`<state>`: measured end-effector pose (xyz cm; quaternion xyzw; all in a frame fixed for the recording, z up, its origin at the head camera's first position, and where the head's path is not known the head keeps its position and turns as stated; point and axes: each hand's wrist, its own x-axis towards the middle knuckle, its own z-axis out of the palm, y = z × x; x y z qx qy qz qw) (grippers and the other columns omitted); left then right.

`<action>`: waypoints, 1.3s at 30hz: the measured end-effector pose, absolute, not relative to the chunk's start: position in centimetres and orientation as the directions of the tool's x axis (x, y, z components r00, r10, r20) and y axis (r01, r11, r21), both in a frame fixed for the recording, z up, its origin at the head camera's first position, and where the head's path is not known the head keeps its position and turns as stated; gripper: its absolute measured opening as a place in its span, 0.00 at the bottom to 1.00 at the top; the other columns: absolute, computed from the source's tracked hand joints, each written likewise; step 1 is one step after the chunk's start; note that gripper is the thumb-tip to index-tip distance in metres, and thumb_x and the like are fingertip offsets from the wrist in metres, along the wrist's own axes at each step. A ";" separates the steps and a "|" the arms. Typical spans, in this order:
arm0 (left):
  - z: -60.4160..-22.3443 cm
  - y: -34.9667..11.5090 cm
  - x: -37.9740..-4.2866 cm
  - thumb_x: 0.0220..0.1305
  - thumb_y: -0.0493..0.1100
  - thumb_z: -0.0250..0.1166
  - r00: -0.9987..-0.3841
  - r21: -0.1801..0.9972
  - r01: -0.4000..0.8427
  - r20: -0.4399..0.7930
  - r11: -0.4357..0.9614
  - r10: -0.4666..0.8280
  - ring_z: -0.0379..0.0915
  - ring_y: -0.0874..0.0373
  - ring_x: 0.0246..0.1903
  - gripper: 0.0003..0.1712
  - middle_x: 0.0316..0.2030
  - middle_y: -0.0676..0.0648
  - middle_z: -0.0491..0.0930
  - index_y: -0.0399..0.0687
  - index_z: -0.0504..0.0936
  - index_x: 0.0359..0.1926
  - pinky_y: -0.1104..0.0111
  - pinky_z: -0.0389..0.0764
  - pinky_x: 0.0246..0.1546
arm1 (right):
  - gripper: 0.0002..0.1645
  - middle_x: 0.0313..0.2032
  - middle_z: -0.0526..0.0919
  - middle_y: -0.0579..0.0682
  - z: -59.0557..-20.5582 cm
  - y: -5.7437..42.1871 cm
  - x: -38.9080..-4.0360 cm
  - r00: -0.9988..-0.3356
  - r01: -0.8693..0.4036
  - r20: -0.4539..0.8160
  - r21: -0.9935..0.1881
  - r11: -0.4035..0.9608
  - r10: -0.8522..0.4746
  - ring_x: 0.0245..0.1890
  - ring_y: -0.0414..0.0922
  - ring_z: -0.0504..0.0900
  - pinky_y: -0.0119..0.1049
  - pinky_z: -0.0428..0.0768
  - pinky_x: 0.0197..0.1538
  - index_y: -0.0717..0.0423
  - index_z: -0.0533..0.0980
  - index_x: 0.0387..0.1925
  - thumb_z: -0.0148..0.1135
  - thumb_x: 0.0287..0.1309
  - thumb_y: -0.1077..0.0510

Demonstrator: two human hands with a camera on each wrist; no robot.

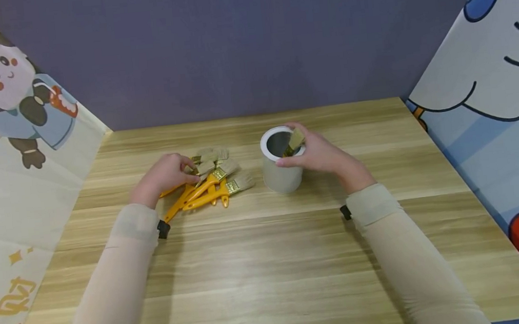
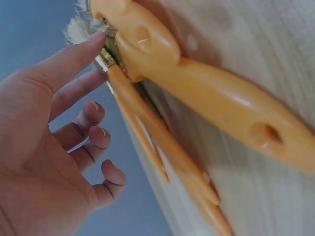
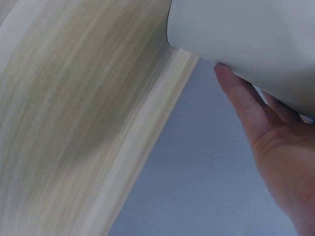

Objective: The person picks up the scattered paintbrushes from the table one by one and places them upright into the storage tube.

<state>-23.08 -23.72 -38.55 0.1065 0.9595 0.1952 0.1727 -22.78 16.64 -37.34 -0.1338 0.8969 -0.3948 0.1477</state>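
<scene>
To the left on the table lies a pile of paintbrushes (image 1: 217, 190) with orange handles, brass-coloured ferrules and pale bristles. My left hand (image 1: 168, 174) reaches into the pile and pinches one paintbrush near its ferrule (image 2: 107, 58) with thumb and index finger. The other fingers of that hand are loosely bent. A white-grey can (image 1: 282, 174) stands upright right of the pile, its mouth facing up. My right hand (image 1: 316, 152) grips the can round its upper side, thumb in front and fingers behind. One paintbrush (image 1: 294, 142) stands in the can, bristles up, its handle hidden inside.
The wood-grain table (image 1: 268, 264) ends at a dark blue-grey wall (image 1: 249, 49) behind the can. Printed cartoon panels border it on the left (image 1: 27, 203) and right (image 1: 485, 152). Each wrist carries a small black device near the sleeve cuff.
</scene>
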 end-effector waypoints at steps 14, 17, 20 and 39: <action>-38.4 -23.6 -23.0 0.72 0.52 0.71 -0.928 0.413 0.141 -0.261 0.900 0.265 0.67 0.53 0.28 0.26 0.30 0.44 0.78 0.39 0.85 0.61 0.58 0.72 0.36 | 0.70 0.77 0.67 0.59 -37.4 16.6 -22.9 -0.920 -0.130 -0.151 -0.753 0.646 -0.362 0.77 0.61 0.67 0.66 0.66 0.76 0.39 0.51 0.85 0.81 0.50 0.30; -37.7 -23.6 -23.2 0.72 0.53 0.71 -0.932 0.404 0.134 -0.258 0.905 0.253 0.76 0.46 0.41 0.28 0.48 0.36 0.84 0.38 0.84 0.62 0.51 0.78 0.45 | 0.69 0.76 0.68 0.59 -37.4 16.6 -22.9 -0.920 -0.131 -0.147 -0.756 0.641 -0.362 0.76 0.61 0.68 0.66 0.66 0.76 0.37 0.51 0.84 0.81 0.50 0.31; -36.7 -23.7 -23.3 0.72 0.54 0.70 -0.935 0.392 0.129 -0.258 0.911 0.243 0.77 0.40 0.52 0.30 0.59 0.34 0.82 0.38 0.83 0.63 0.45 0.78 0.54 | 0.69 0.76 0.68 0.58 -37.3 16.7 -22.9 -0.922 -0.131 -0.144 -0.758 0.638 -0.360 0.76 0.61 0.68 0.66 0.66 0.76 0.36 0.51 0.84 0.81 0.50 0.30; -30.0 -24.1 -23.1 0.69 0.53 0.73 -0.957 0.405 0.206 -0.109 0.891 0.271 0.75 0.49 0.30 0.25 0.35 0.39 0.87 0.38 0.89 0.55 0.55 0.76 0.37 | 0.70 0.78 0.66 0.60 -37.3 16.7 -22.8 -0.922 -0.120 -0.161 -0.745 0.656 -0.352 0.79 0.62 0.65 0.67 0.64 0.77 0.36 0.50 0.85 0.80 0.50 0.29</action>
